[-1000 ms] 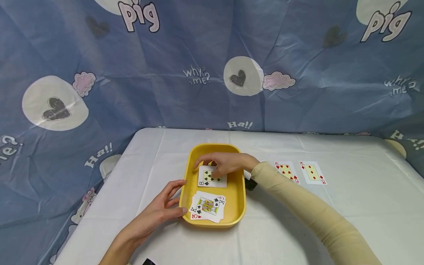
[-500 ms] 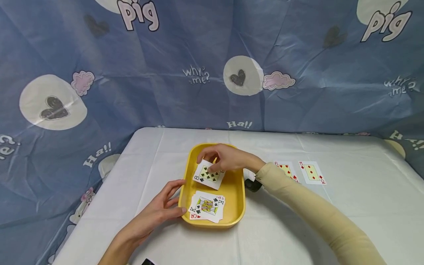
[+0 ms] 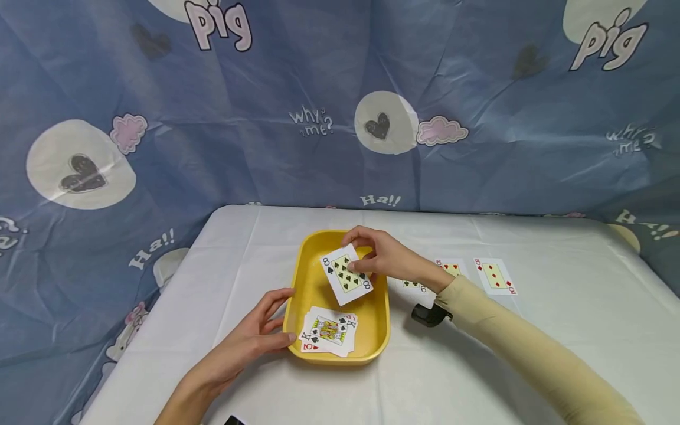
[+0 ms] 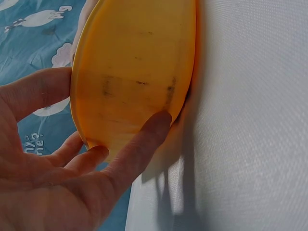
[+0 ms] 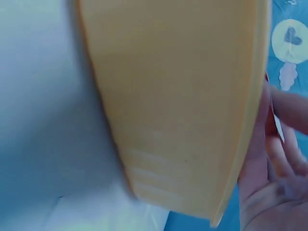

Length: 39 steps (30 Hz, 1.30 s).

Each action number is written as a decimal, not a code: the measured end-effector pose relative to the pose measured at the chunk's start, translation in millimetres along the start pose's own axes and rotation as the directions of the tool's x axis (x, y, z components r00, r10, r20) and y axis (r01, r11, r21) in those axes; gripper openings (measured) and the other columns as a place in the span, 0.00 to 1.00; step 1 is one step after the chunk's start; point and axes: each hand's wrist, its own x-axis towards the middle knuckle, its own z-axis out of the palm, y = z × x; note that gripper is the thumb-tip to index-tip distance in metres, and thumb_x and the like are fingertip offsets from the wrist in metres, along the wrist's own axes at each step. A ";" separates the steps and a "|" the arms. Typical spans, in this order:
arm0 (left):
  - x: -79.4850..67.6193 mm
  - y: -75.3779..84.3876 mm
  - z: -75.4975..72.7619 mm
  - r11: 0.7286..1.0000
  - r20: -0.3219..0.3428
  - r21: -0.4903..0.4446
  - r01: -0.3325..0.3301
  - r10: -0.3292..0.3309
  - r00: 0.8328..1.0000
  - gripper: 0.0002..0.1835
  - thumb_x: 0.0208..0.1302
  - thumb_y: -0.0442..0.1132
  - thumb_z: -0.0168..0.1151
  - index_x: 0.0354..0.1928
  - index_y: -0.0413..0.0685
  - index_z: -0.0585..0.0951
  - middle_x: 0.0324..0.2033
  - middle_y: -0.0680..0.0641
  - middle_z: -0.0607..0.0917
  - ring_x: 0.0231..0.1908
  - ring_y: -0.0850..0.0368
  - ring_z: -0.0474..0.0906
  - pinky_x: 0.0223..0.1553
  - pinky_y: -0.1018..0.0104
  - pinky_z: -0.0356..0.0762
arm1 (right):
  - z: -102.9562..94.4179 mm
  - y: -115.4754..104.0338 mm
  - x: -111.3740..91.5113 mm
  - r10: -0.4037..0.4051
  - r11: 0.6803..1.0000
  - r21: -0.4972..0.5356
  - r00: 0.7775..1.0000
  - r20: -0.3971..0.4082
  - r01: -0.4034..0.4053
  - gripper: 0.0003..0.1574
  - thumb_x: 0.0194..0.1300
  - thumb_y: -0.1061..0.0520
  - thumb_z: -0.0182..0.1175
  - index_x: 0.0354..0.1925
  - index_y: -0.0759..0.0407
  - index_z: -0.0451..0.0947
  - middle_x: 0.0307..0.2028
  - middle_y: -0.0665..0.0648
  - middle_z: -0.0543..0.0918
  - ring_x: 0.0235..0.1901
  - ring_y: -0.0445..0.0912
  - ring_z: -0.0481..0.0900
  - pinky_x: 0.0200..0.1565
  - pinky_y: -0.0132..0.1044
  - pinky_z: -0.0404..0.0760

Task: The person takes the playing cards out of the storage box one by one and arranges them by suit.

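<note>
Asker: What does your right hand (image 3: 385, 252) have in it?

Describer: Your right hand pinches the eight of spades (image 3: 345, 278), thumb on the printed face, fingers behind. The card slants over the far half of the yellow tray (image 3: 370, 341), its face turned up toward you. How high it sits above the tray floor, I cannot tell. The right wrist view shows mostly the tray's outer wall, with a thin strip of card between your fingers beyond the rim.

Asker: And your left hand (image 3: 256, 333)?

Describer: It is unclenched, fingers loosely spread at the tray's left side. The left wrist view shows your thumb and fingertips touching the outer wall and rim.

Asker: What else lies in your tray?

Describer: In the near half, a loose card pile (image 3: 329, 332), king of spades on top, a red heart corner showing beneath.

Asker: And around it?

Describer: To your right, face up on the white tablecloth (image 3: 435, 375), are a clubs card (image 3: 411, 291) and a hearts card (image 3: 450, 267), both partly hidden by your arm, then the three of diamonds (image 3: 495, 276), fully visible. Your right arm wears a tan sleeve (image 3: 523, 342). Behind everything hangs a blue backdrop (image 3: 265, 77) printed with hearts, pink clouds and "pig".
</note>
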 end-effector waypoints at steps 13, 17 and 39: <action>0.4 0.4 1.1 1.000 -0.003 0.009 0.010 -0.010 1.000 0.38 0.62 0.36 0.67 0.71 0.56 0.59 0.75 0.49 0.50 0.63 0.45 0.68 0.51 0.56 0.76 | -15.6 3.3 -47.2 0.039 0.995 0.095 0.961 -0.272 -0.014 0.27 0.64 0.66 0.64 0.59 0.61 0.67 0.49 0.63 0.79 0.29 0.52 0.82 0.25 0.46 0.80; 0.7 0.9 1.9 1.000 -0.009 0.007 0.020 -0.020 1.000 0.38 0.62 0.37 0.67 0.71 0.56 0.60 0.74 0.49 0.51 0.63 0.46 0.69 0.51 0.56 0.76 | -20.1 6.0 -61.6 0.055 0.993 0.115 0.939 -0.340 -0.017 0.28 0.64 0.67 0.64 0.60 0.62 0.66 0.52 0.63 0.78 0.29 0.50 0.83 0.25 0.41 0.79; 2.8 1.7 2.7 0.999 -0.040 0.011 0.048 -0.047 0.998 0.38 0.61 0.37 0.68 0.70 0.58 0.61 0.74 0.50 0.52 0.63 0.47 0.69 0.51 0.56 0.77 | -73.3 18.2 -143.3 0.029 0.999 -0.015 0.846 -0.532 -0.043 0.27 0.67 0.61 0.64 0.61 0.54 0.68 0.50 0.58 0.77 0.28 0.46 0.82 0.23 0.38 0.79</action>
